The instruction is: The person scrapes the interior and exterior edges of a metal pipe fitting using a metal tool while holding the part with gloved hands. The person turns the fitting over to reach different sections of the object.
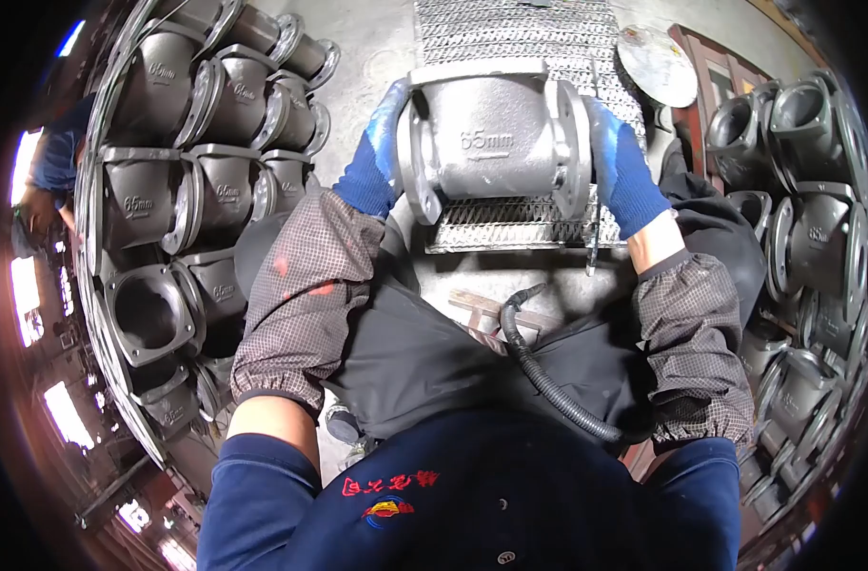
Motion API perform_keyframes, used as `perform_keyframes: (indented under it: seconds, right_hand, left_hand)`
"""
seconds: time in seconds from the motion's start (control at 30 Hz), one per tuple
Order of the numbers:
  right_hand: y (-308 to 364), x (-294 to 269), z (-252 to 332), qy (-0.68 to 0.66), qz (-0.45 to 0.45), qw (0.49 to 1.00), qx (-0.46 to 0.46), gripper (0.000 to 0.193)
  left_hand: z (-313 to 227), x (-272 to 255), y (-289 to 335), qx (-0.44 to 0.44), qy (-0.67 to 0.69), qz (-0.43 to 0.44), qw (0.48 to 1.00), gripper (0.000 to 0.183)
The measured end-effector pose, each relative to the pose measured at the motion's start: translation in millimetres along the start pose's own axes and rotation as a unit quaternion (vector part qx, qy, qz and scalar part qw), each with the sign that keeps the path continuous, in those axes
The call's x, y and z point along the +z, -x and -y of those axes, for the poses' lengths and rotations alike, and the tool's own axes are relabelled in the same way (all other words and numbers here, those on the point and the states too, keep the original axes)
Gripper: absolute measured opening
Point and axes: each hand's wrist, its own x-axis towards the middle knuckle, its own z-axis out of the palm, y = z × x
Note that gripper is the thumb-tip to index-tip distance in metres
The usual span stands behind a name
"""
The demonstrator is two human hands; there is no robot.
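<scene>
Between my two blue-gloved hands is a grey cast-metal valve body (pixel 491 143) with a round flange at each end and a square flange along its far side. My left hand (pixel 377 147) grips the left flange, and my right hand (pixel 620 162) grips the right one. The fingers of both hands are largely hidden behind the flanges. Raised lettering and an arrow mark the side facing me. Below and beyond the valve body lies a metal mesh platform (pixel 515 38), its near edge showing under the casting.
Similar grey valve bodies (pixel 148 195) are stacked on the left, with more valve bodies (pixel 815 233) on the right. A round pale disc (pixel 656 67) is at the far right of the mesh. A ribbed black hose (pixel 548 385) crosses my lap. Another person (pixel 53 171) is at the far left.
</scene>
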Motion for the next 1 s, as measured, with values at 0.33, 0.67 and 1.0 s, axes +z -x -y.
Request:
perform_keyframes:
  seconds: [0.33, 0.67, 1.0]
  right_hand:
    - [-15.3, 5.7, -26.7, -0.137, -0.067, 0.988, 0.002, 0.043]
    - [-5.5, 2.3, -30.9, -0.087, -0.053, 0.995, -0.018, 0.043]
    - [53.6, -3.6, -28.8, 0.084, -0.118, 0.972, -0.184, 0.031]
  left_hand:
    - [3.6, 10.4, -1.4, -0.003, 0.017, -0.027, 0.999, 0.057]
    - [-0.5, 7.1, -15.2, -0.027, 0.028, -0.066, 0.997, 0.058]
    - [2.3, -1.9, -24.1, 0.009, -0.111, -0.094, 0.989, 0.061]
